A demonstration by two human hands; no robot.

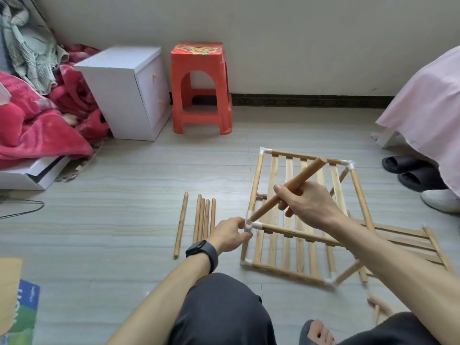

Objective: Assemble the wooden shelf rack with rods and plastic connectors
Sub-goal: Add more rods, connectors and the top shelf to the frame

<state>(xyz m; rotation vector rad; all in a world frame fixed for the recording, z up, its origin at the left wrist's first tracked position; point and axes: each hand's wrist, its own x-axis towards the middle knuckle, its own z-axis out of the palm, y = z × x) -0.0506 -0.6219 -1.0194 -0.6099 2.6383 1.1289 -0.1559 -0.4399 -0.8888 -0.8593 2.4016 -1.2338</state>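
Rod (296, 181) held in right grip (308, 204); connector (249, 224) pinched by left grip (229, 235)

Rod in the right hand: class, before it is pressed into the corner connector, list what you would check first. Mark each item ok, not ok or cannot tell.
1. The right hand has a grip on the rod near its middle: ok.
2. The left hand pinches the white connector to steady it: ok.
3. The rod's lower end meets the connector: ok.
4. The rod is seated to full depth: cannot tell.
5. The rod is in line with the socket: cannot tell; it leans away to the right.
6. Spare rods lie on the floor left of the rack: ok.
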